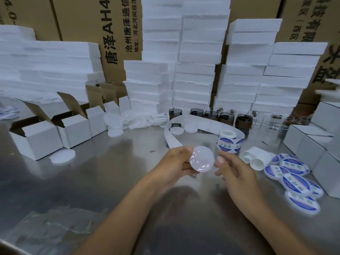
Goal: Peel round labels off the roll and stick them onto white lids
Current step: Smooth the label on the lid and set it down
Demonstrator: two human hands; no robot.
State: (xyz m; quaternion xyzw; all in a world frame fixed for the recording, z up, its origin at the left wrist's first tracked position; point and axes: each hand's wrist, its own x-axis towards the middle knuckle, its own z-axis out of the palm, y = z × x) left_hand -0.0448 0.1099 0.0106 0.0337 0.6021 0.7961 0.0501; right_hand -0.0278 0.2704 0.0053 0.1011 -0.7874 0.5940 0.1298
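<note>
Fingers of the left hand [181, 161] curl round a plain round white plastic lid [202, 158], gripping it by its left edge above the near middle of the shiny steel table [110, 181], with its glossy face turned up. The right hand [233, 170] hovers just to the right of that lid, fingers loosely bent and holding nothing; whether the thumb touches the rim cannot be told.

Just beyond the right hand stands the roll of round blue-and-white labels [229, 142], and its bare white backing strip [184, 122] loops away to the far left. A curled scrap of white backing paper [255, 160] lies right of the roll, beside a heap of lids already labelled in blue [294, 173].

Farther off sit a pile of unlabelled white lids [128, 122] and a row of dark glass jars [226, 116]. Open white cardboard boxes [36, 138] line the left side, with one loose white lid [62, 157] lying flat in front of them. Stacked white foam blocks [195, 70] rise at the far edge.
</note>
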